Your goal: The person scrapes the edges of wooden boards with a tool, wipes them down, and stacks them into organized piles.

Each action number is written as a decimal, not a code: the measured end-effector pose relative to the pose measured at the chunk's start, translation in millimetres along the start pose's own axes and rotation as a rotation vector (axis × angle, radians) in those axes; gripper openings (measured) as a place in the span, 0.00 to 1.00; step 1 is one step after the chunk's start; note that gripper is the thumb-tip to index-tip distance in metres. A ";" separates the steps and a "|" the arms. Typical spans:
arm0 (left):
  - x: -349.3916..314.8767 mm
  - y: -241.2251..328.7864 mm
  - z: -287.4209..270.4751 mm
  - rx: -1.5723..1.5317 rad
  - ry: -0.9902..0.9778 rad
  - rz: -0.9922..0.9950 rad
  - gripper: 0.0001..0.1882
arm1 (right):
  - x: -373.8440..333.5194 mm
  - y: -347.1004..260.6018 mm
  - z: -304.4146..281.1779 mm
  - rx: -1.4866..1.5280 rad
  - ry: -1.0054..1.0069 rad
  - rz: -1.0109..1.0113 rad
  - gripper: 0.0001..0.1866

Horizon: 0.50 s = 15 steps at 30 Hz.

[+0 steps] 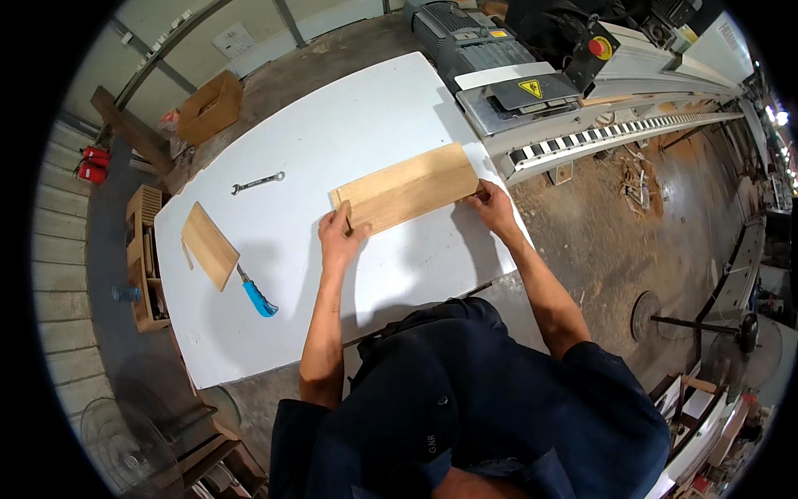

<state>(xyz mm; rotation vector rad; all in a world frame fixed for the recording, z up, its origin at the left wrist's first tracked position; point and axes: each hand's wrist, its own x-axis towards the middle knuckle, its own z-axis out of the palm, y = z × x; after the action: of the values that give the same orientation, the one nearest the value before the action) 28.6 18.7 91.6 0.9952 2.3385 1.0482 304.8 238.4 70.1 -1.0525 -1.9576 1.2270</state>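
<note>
Between my two hands is a flat, light-brown wooden board (411,190), held just over or on the white tabletop; I cannot tell if it touches. My left hand (339,235) grips its near left corner, thumb and fingers closed on the edge. At the board's right end, my right hand (494,205) pinches the corner. Left of them on the table lies a smaller wooden piece (212,249), with a thin wood strip (187,254) beside it. A blue-handled tool (259,299) has its metal blade against that piece. Farther back rests a metal wrench (258,184).
The white table (299,133) borders a machine with a motor (465,41), a red stop button (599,47) and a conveyor chain (582,143) on the right. Sawdust covers the floor (598,224). A cardboard box (209,108) and a wooden shelf unit (143,258) stand left; fans (125,437) stand nearby.
</note>
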 end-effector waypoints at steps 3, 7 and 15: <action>-14.7 -1.6 9.9 0.285 -0.019 0.137 0.43 | -2.5 -1.5 5.3 -0.265 0.109 -0.180 0.12; -10.5 -14.0 14.5 0.285 0.080 0.126 0.41 | -1.4 -15.2 9.3 -0.389 0.079 -0.215 0.11; -13.2 -8.4 15.0 0.277 0.095 0.085 0.40 | 6.4 -10.4 5.4 -0.345 -0.013 -0.066 0.10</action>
<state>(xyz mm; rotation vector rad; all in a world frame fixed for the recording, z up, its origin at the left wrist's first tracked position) 42.6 12.3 76.3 1.1768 2.5909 0.8316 293.9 238.8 78.0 -1.1352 -2.2483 0.8810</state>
